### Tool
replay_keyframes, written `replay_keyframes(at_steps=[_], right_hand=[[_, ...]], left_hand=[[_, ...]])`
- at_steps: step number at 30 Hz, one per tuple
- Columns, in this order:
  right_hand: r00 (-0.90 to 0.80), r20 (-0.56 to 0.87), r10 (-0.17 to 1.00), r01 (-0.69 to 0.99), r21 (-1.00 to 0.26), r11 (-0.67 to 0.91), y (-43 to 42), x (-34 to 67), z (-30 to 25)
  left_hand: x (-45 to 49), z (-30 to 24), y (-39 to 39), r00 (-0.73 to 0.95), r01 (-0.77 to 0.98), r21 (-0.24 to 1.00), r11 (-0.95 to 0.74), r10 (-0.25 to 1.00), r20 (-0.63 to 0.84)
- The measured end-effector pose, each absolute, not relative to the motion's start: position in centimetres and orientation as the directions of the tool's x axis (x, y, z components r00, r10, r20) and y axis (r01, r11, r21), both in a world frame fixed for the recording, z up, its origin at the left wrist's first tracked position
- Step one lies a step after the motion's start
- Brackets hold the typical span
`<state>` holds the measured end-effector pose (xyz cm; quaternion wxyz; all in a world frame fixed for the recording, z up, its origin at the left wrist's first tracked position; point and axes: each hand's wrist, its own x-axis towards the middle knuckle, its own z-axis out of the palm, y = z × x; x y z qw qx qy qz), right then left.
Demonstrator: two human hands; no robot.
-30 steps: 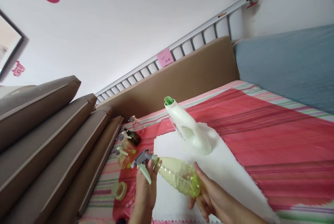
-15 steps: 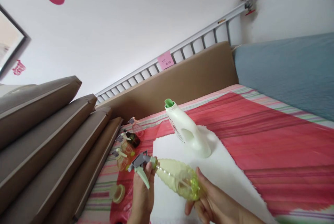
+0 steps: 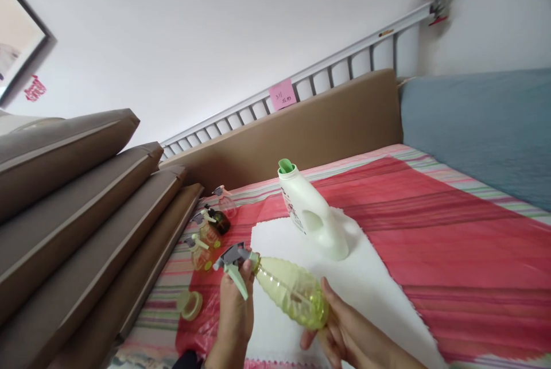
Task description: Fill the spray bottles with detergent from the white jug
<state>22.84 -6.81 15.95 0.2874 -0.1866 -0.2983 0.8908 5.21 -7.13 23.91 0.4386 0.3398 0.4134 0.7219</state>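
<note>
A clear yellow-green spray bottle (image 3: 288,290) with a grey and pale green trigger head lies tilted between my two hands. Closed around its neck, just below the trigger, is my left hand (image 3: 236,306). My right hand (image 3: 340,323) grips the rounded base from the right, its fingers curled beneath. Inside the bottle a thin dip tube shows. Behind it, on a white cloth (image 3: 365,283), stands a large white jug (image 3: 316,214) with a built-in handle and a green spout at its mouth, not touched by either hand.
Several other spray bottles (image 3: 209,234) stand in a row at the left. A pale yellow-green lid (image 3: 191,305) lies nearer, left of my left hand. Stacked brown-grey cushions (image 3: 86,214) border the left side, a brown board (image 3: 301,119) the back, and a blue cushion (image 3: 477,128) the right.
The view has shifted slightly. The spray bottle stays in both hands, with its base turned a little in my right hand. The jug stands where it was.
</note>
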Motion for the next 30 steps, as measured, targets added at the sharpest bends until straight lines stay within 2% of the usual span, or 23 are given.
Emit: replay_keyframes(at_steps=[2, 4, 6, 9, 14, 16, 19, 21, 24, 27, 30], right_hand=[[-0.700, -0.182, 0.691, -0.446, -0.643, -0.622, -6.8, 22.5, 15.9], [-0.591, -0.145, 0.793, -0.530, -0.671, -0.518, -6.9, 22.3, 16.0], [-0.536, -0.097, 0.839, -0.577, -0.683, -0.448, -7.0, 22.4, 16.2], [-0.558, -0.077, 0.827, -0.548, -0.713, -0.436, -7.0, 22.8, 16.0], [-0.669, -0.161, 0.726, -0.445, -0.695, -0.564, -6.9, 22.7, 15.9], [-0.646, -0.147, 0.749, -0.472, -0.695, -0.543, -7.1, 22.4, 16.1], [-0.521, -0.090, 0.849, -0.566, -0.708, -0.422, -7.2, 22.3, 16.4], [-0.496, -0.090, 0.864, -0.561, -0.726, -0.398, -7.2, 22.5, 16.4], [-0.605, -0.153, 0.781, -0.456, -0.737, -0.498, -7.0, 22.8, 16.3], [-0.688, -0.231, 0.688, -0.402, -0.668, -0.626, -7.0, 22.8, 16.4], [-0.619, -0.143, 0.773, -0.517, -0.666, -0.537, -7.2, 22.7, 16.8]], left_hand=[[5.0, 23.6, -7.1, -0.407, -0.360, 0.894, -0.267, 0.907, 0.107], [4.9, 23.3, -7.0, -0.437, -0.359, 0.892, -0.273, 0.894, 0.098], [4.8, 23.1, -7.0, -0.436, -0.347, 0.894, -0.284, 0.893, 0.114], [4.7, 23.2, -7.2, -0.402, -0.351, 0.894, -0.278, 0.907, 0.124], [4.6, 23.5, -7.5, -0.414, -0.373, 0.887, -0.274, 0.904, 0.106], [4.7, 23.5, -7.6, -0.433, -0.370, 0.887, -0.276, 0.896, 0.098], [4.9, 23.5, -7.6, -0.453, -0.356, 0.890, -0.284, 0.886, 0.102], [5.1, 23.6, -7.6, -0.462, -0.354, 0.892, -0.282, 0.882, 0.095], [5.3, 23.9, -7.6, -0.445, -0.365, 0.892, -0.267, 0.892, 0.085], [5.4, 24.1, -7.7, -0.446, -0.362, 0.893, -0.265, 0.891, 0.084], [5.5, 24.1, -7.8, -0.460, -0.341, 0.900, -0.272, 0.883, 0.092]])
